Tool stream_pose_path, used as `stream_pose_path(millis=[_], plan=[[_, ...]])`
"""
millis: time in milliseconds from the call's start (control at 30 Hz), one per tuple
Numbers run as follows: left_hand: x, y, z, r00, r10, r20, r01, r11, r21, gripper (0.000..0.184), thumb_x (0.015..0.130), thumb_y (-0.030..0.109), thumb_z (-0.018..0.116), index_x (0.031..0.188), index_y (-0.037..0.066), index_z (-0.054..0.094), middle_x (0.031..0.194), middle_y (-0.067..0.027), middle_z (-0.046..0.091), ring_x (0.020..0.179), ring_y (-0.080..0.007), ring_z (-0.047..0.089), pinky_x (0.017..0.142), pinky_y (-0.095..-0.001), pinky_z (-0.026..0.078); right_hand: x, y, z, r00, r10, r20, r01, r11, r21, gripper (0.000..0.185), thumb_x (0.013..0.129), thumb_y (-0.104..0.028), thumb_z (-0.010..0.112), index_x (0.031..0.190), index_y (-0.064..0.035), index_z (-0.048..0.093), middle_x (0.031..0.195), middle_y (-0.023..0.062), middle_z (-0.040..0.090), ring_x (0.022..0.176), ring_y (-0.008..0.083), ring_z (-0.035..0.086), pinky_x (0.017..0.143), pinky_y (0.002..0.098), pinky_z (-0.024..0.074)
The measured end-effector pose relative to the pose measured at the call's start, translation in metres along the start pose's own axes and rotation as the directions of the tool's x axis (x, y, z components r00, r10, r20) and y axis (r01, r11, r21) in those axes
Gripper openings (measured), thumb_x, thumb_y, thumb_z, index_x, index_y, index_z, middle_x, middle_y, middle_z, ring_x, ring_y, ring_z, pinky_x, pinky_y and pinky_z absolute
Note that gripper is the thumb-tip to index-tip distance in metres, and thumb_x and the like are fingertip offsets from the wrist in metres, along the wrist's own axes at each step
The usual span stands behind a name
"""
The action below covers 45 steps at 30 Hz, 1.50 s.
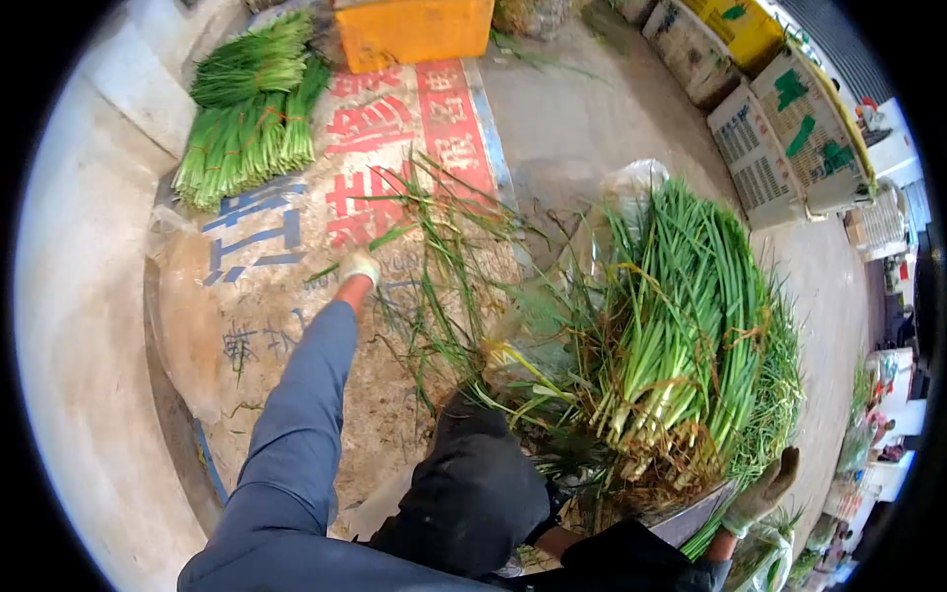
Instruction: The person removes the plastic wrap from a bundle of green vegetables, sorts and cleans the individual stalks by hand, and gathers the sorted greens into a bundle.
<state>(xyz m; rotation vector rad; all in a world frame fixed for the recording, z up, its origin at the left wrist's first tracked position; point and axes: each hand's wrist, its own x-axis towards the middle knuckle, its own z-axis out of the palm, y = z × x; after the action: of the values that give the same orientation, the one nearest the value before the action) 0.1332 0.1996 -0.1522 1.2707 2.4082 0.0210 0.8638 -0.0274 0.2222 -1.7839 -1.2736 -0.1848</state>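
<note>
My left hand (359, 266), in a pale glove, reaches over the printed sheet (316, 335) on the ground. Its fingers look closed, and a thin green leaf (395, 235) sticks out on both sides of them. My right hand (762, 493), in a soiled glove, is at the lower right with its fingers stretched out and nothing visible in it. It is beside a big heap of green stalks (691, 316), whose brown roots (676, 454) point toward me. Loose leaves (449, 266) are scattered between the left hand and the heap.
Tied green bundles (242, 138) lie at the upper left, next to an orange crate (414, 30). Worn white boxes (804, 128) line the upper right. A pale wall (79, 296) runs along the left. Clear plastic (631, 183) shows behind the heap.
</note>
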Motion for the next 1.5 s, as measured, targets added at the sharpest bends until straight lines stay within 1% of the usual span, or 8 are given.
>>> stream_pose_path(millis=[300, 433, 700, 800, 900, 1100, 1433, 1500], plan=[[-0.002, 0.004, 0.022, 0.981, 0.167, -0.099, -0.156, 0.982, 0.107, 0.039, 0.084, 0.022, 0.063, 0.119, 0.006, 0.066, 0.125, -0.0197, 0.063, 0.118, -0.0388, 0.057, 0.106, -0.0459, 0.042, 0.007, -0.045, 0.008, 0.988, -0.086, 0.129, 0.117, 0.961, -0.252, 0.042, 0.105, -0.018, 0.048, 0.141, 0.0047, 0.046, 0.142, 0.0173, 0.053, 0.133, 0.0276, 0.049, 0.114, 0.0421, 0.0345], [-0.097, -0.019, -0.022, 0.936, 0.252, -0.247, -0.263, 0.965, -0.014, 0.025, 0.083, 0.019, 0.063, 0.104, 0.006, 0.069, 0.109, -0.0173, 0.067, 0.11, -0.0371, 0.06, 0.094, -0.046, 0.048, -0.026, -0.16, 0.027, 0.984, -0.026, 0.178, 0.01, 0.996, 0.085, 0.038, 0.097, -0.006, 0.047, 0.132, 0.0069, 0.055, 0.131, 0.0197, 0.061, 0.124, 0.028, 0.057, 0.109, 0.0394, 0.041], [-0.239, -0.013, -0.206, 0.523, 0.808, -0.27, -0.821, 0.563, 0.093, 0.028, 0.072, 0.009, 0.068, 0.1, 0.01, 0.071, 0.107, -0.0068, 0.069, 0.102, -0.0301, 0.063, 0.088, -0.0417, 0.051, -0.131, -0.297, 0.203, 0.314, -0.142, 0.939, -0.595, 0.741, 0.312, 0.04, 0.088, -0.008, 0.07, 0.126, -0.0015, 0.061, 0.116, 0.0171, 0.067, 0.105, 0.0293, 0.067, 0.095, 0.0336, 0.0506], [-0.246, 0.013, -0.231, 0.418, 0.872, -0.256, -0.902, 0.431, -0.004, 0.032, 0.069, 0.009, 0.071, 0.1, 0.012, 0.072, 0.107, -0.0058, 0.071, 0.103, -0.0285, 0.065, 0.09, -0.0422, 0.051, -0.172, -0.295, 0.285, 0.241, -0.586, 0.773, -0.024, 0.793, 0.609, 0.087, 0.071, -0.02, 0.086, 0.146, -0.0067, 0.043, 0.144, 0.0212, 0.049, 0.133, 0.0382, 0.047, 0.112, 0.0441, 0.0385], [-0.235, 0.043, -0.233, 0.339, 0.915, -0.218, -0.94, 0.335, -0.055, 0.027, 0.075, 0.011, 0.072, 0.101, 0.013, 0.074, 0.112, -0.0062, 0.071, 0.111, -0.0265, 0.064, 0.095, -0.0418, 0.05, -0.215, -0.27, 0.314, 0.096, -0.539, 0.837, -0.114, 0.829, 0.547, 0.043, 0.085, -0.018, 0.072, 0.125, -0.0062, 0.061, 0.118, 0.0233, 0.064, 0.111, 0.0413, 0.06, 0.094, 0.0462, 0.0489], [-0.077, 0.127, -0.164, 0.769, 0.636, 0.066, -0.613, 0.763, -0.204, 0.065, 0.086, 0.025, 0.069, 0.147, 0.016, 0.046, 0.144, -0.0178, 0.051, 0.134, -0.0348, 0.047, 0.117, -0.0463, 0.033, -0.271, -0.154, 0.285, 0.048, -0.083, 0.995, -0.157, 0.984, 0.089, 0.036, 0.093, -0.024, 0.061, 0.124, -0.0076, 0.06, 0.101, 0.0244, 0.069, 0.095, 0.0446, 0.064, 0.081, 0.0502, 0.0519], [0.095, 0.244, -0.016, 0.777, 0.599, 0.196, -0.629, 0.725, 0.281, 0.084, 0.09, 0.069, 0.049, 0.157, 0.023, 0.031, 0.166, -0.0099, 0.018, 0.152, -0.0373, 0.016, 0.123, -0.0556, 0.012, -0.337, -0.047, 0.146, -0.017, 0.044, 0.999, -0.717, 0.696, -0.043, 0.053, 0.083, -0.017, 0.065, 0.134, -0.0042, 0.058, 0.127, 0.024, 0.063, 0.117, 0.0369, 0.063, 0.096, 0.0403, 0.0518], [0.092, 0.241, -0.015, 0.808, 0.526, 0.266, -0.586, 0.763, 0.271, 0.082, 0.091, 0.07, 0.047, 0.156, 0.023, 0.033, 0.165, -0.0099, 0.021, 0.152, -0.0375, 0.016, 0.122, -0.0553, 0.016, -0.331, -0.049, 0.135, -0.043, -0.02, 0.999, -0.51, 0.86, -0.005, 0.05, 0.081, -0.02, 0.067, 0.129, -0.006, 0.062, 0.112, 0.0229, 0.069, 0.102, 0.0385, 0.067, 0.085, 0.042, 0.0553]])
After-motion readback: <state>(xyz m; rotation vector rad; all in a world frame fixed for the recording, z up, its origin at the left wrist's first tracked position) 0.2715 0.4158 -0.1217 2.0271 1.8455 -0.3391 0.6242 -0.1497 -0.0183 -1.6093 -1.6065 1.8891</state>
